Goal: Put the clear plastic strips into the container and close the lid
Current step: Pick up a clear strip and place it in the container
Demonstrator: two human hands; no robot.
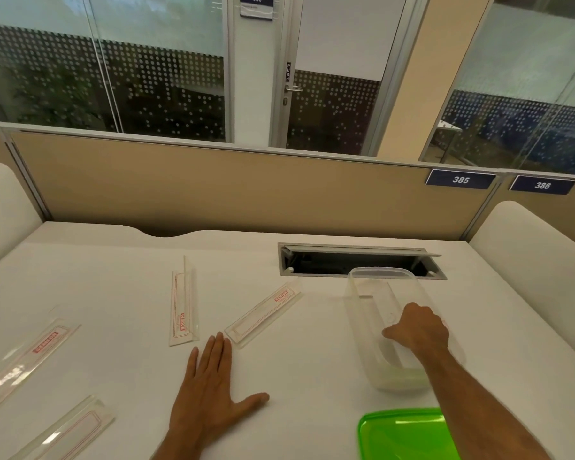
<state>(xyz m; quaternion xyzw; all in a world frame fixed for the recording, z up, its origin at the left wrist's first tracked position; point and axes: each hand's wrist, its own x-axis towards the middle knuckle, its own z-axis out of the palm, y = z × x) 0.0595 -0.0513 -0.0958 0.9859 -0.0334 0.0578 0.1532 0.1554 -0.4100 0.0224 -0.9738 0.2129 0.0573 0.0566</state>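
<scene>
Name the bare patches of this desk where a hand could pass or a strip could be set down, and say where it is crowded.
Bare: the far-left desk beyond the upright strip; the gap between the angled strip and the container; the near middle between the left hand and green lid. Crowded: the near-left corner, with two strips.
</scene>
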